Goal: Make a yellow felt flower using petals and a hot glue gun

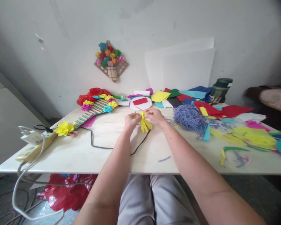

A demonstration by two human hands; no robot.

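Between my two hands, above the middle of the table, is a yellow crepe paper flower (pixel 145 124) with its folded strips fanning downward. My left hand (pixel 132 120) pinches its left side with closed fingers. From the right, my right hand (pixel 155 115) grips its upper part, also with fingers closed. Just behind the hands lies a white oval paddle shape (pixel 147 107) with a purple edge and a red paper piece (pixel 140 101) on it. A black cord (pixel 100 147) runs across the table beneath my left forearm.
A bundle of blue-purple yarn (pixel 189 119) and coloured paper sheets (pixel 161 96) lie to the right, near a dark jar (pixel 221 90). At left are a decorated paddle (pixel 96 110), a yellow flower (pixel 64 128) and a power strip (pixel 38 147). Paper scraps (pixel 235 156) lie front right.
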